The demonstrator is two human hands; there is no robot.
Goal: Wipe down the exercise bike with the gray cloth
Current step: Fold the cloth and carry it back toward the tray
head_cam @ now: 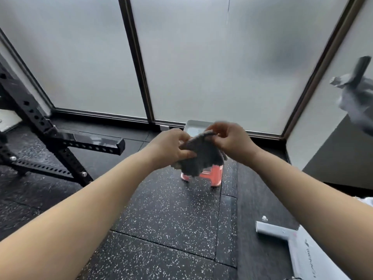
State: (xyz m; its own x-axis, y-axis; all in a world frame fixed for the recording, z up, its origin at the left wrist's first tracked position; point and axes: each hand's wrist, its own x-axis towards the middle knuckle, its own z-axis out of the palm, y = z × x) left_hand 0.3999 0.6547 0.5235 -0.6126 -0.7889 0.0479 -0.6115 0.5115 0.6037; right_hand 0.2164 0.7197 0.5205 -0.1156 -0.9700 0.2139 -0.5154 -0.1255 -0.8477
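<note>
Both my hands hold the gray cloth [198,156] out in front of me, above the floor. My left hand [171,147] grips its left edge with curled fingers. My right hand [232,141] pinches its upper right corner. The cloth hangs bunched between them. The exercise bike shows only in part: a gray base foot [276,229] at the lower right and a blurred gray handlebar piece [355,81] at the right edge.
A red stool [214,174] stands on the speckled black rubber floor [171,219] below the cloth, with a white tray [194,127] behind it. A black squat rack [60,142] fills the left. Frosted glass panels [201,57] close off the far side.
</note>
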